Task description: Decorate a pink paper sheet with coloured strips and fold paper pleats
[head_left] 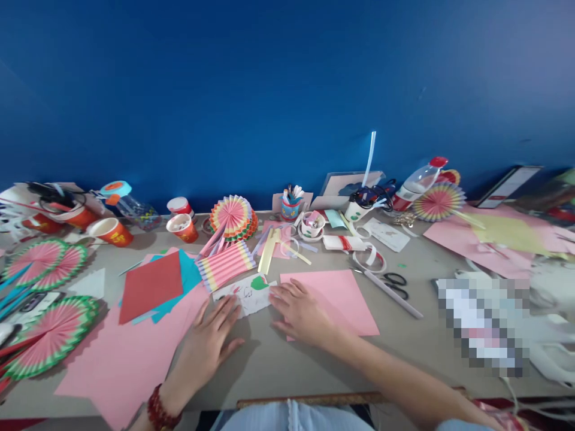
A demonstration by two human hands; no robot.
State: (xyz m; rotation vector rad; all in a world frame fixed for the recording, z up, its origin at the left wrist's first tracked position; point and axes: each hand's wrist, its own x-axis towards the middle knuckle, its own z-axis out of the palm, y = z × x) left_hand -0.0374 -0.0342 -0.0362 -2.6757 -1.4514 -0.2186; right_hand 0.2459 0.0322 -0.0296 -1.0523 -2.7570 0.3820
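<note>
My left hand [213, 335] lies open with its fingertips on the left edge of a small white paper [245, 305] that bears drawn lines and a green shape. On the right, my right hand [299, 314] rests flat, fingers stretched toward that paper's right edge and palm over a pink sheet [345, 299]. Just behind the white paper is a pleated strip of pink, yellow and lilac paper [227, 263]. A red sheet [150, 287] lies over blue sheets [192, 272] and larger pink paper [121, 359] to the left of my left hand.
Black-handled scissors [395, 280] and a lilac stick [395, 294] lie at right. Along the blue wall stand paper cups [182, 228], a pleated rosette [231, 216], a cup of tools [357, 206] and a bottle [417, 182]. Green-edged paper fans [54, 335] are at far left.
</note>
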